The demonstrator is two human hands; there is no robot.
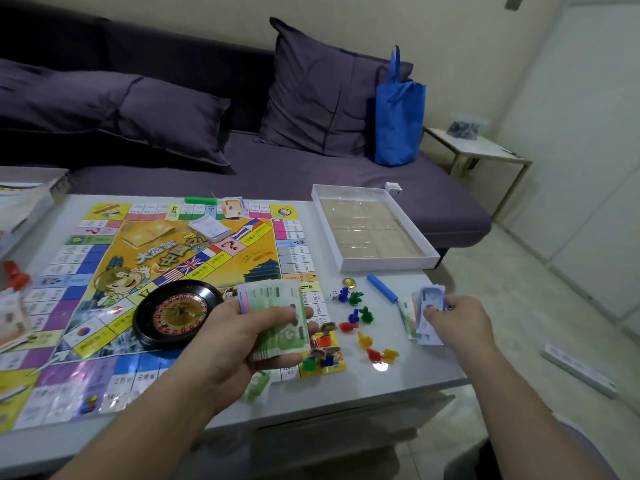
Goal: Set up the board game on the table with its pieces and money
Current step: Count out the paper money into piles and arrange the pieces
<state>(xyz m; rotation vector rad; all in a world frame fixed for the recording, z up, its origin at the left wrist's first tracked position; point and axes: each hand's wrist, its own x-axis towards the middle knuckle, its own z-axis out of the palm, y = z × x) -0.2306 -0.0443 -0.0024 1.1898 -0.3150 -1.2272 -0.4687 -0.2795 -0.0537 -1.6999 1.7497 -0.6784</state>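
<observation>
Setup looks well along, approx. two-thirds done by my guess. The game board (149, 289) lies open and flat on the table (408, 379), w/ a roulette wheel (178, 312) on its near-centre, a card deck (209, 228) nr the middle and another small stack of notes (234, 206) at the far edge beside a green bar (200, 200). The empty box tray (372, 228) sits on the table's far right corner.

Money is the step in hand. Left hand (242, 337) grips a thick wad of green notes (277, 317), fingers curled under and thumb on top, held just above the board's right edge. Right hand (457, 320) pinches a few bluish notes (429, 306) over a small pile on the table at far right, prob. dealing out a share.

Still left, I'd say: rest of the cash sorted, and the pieces. Small plastic pawns (363, 320) in blue, green, red and yellow lie scattered on bare table betw. the hands, w/ a die (334, 295), a gold coin (348, 282) and a blue bar (381, 287) nearby; none stand on the board yet. More notes (12, 317) lie at the left edge.

Board is glossy, bright yellow centre w/ flags and a cartoon figure.
</observation>
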